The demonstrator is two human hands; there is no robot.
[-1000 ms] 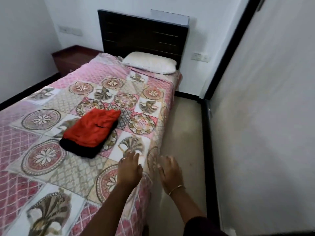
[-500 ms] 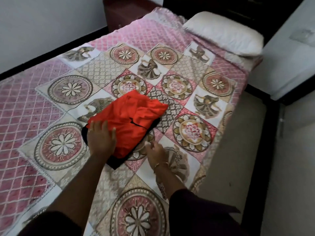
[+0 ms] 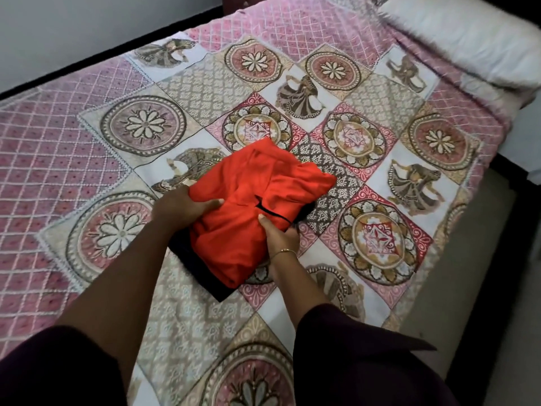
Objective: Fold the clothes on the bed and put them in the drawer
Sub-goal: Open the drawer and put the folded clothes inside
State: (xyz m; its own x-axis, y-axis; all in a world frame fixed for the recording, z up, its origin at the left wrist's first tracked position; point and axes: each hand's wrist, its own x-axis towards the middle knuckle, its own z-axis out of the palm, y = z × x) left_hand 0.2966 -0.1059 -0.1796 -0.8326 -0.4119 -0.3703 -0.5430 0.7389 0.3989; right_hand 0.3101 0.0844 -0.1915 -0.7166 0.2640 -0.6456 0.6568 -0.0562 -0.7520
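Note:
A folded red garment (image 3: 251, 200) lies on top of a folded black garment (image 3: 202, 273) in the middle of the patterned bedspread (image 3: 146, 124). My left hand (image 3: 184, 205) grips the pile's left edge, thumb on top of the red cloth and fingers tucked under. My right hand (image 3: 279, 235), with a thin gold bangle at the wrist, grips the pile's right edge the same way. The black garment shows only as a dark strip along the near edge and a bit at the right. No drawer is in view.
A white pillow (image 3: 468, 36) lies at the head of the bed, top right. The bed's right edge drops to a beige floor (image 3: 474, 288). A wall (image 3: 73, 30) runs along the far left side of the bed.
The camera has tilted down and closer to the bed. Both hands have moved from the bed's near edge onto the clothes pile and closed round its two sides.

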